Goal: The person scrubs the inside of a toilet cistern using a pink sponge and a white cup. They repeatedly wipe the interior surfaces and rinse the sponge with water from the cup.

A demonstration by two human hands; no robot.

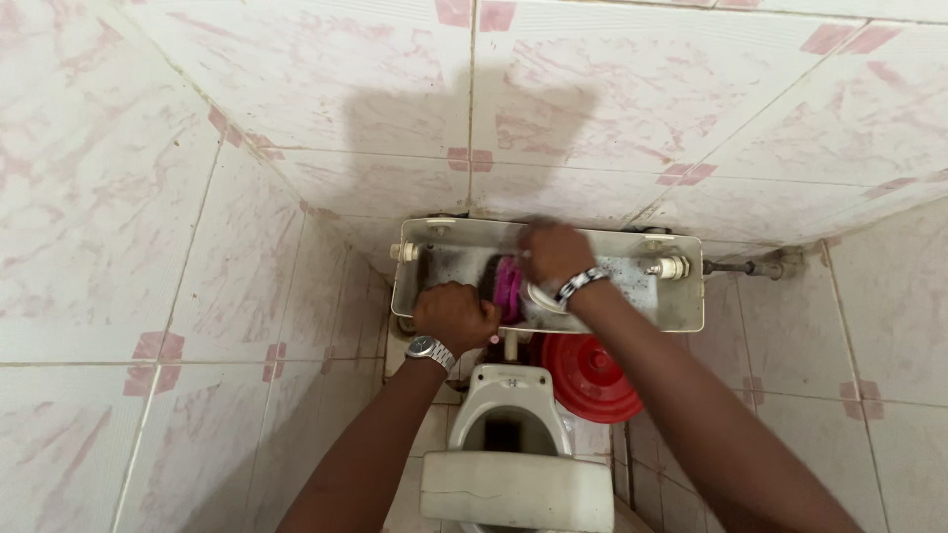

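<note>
An open white toilet cistern point(671, 306) without its lid hangs on the tiled wall, with stained inner walls. My left hand point(454, 316), with a wristwatch, grips the cistern's front rim on the left. Inside the tank, my right hand point(553, 252), wearing a beaded bracelet, is closed over something above a pink part point(507, 286); what it holds is blurred. Below stands the white toilet bowl point(509, 395), its seat and lid point(518, 489) nearest me.
A red round plastic lid or basin point(592, 380) leans by the wall right of the bowl. A metal inlet pipe and valve point(760, 266) run right from the cistern. Pink-patterned wall tiles point(148, 247) close in on both sides.
</note>
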